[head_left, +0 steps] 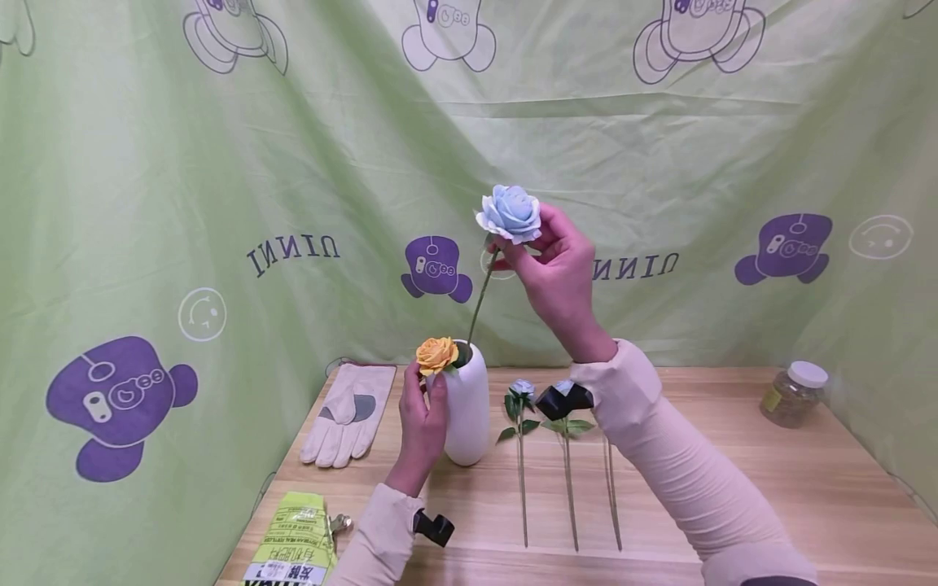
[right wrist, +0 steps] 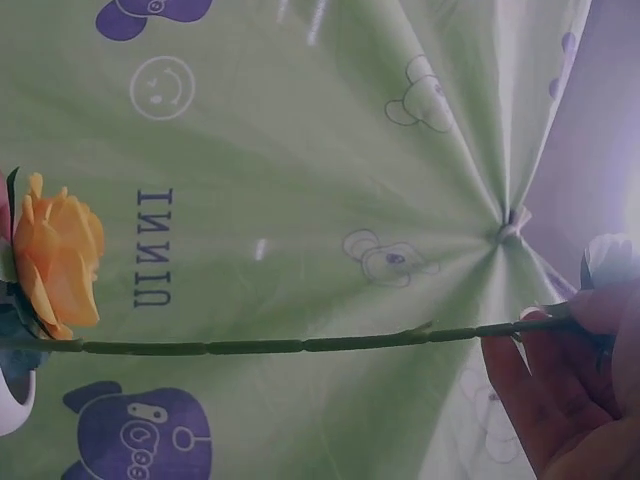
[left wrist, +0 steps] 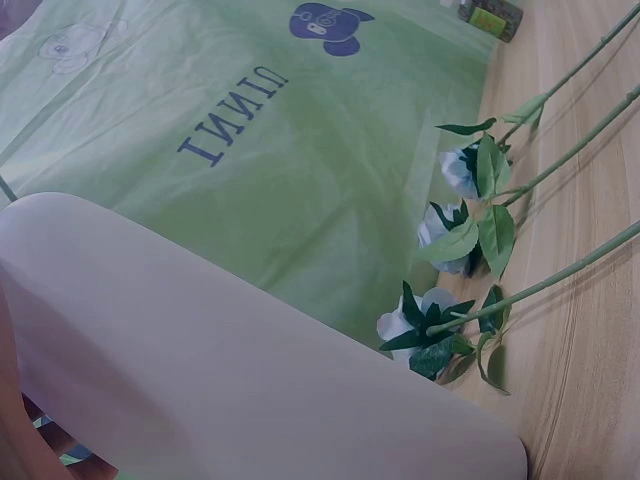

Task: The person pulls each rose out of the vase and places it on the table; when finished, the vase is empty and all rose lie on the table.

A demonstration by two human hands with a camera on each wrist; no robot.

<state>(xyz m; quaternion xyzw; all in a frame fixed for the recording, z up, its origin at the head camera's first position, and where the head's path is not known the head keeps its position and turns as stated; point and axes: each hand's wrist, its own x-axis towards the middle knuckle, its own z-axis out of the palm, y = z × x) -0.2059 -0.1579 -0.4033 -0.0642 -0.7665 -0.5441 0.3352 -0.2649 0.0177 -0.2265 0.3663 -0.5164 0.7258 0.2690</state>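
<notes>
My right hand (head_left: 560,273) is raised over the vase and pinches a light blue rose (head_left: 509,213) by the stem just under its bloom. The long green stem (right wrist: 300,346) slants down to the mouth of a tall white vase (head_left: 466,415), where its lower end is hidden. An orange rose (head_left: 437,356) leans over the left side of the vase's rim, also seen in the right wrist view. Beside the vase, my left hand (head_left: 425,423) holds this orange rose just below its bloom, thumb toward the vase. In the left wrist view, the vase (left wrist: 230,350) covers most of that hand.
Several pale blue roses (head_left: 522,389) lie on the wooden table (head_left: 696,464) right of the vase, stems toward me. A work glove (head_left: 352,415) lies to the left, with a clipped yellow-green bag (head_left: 296,529) in front. A lidded jar (head_left: 795,395) stands far right. Green cloth (head_left: 366,163) hangs behind.
</notes>
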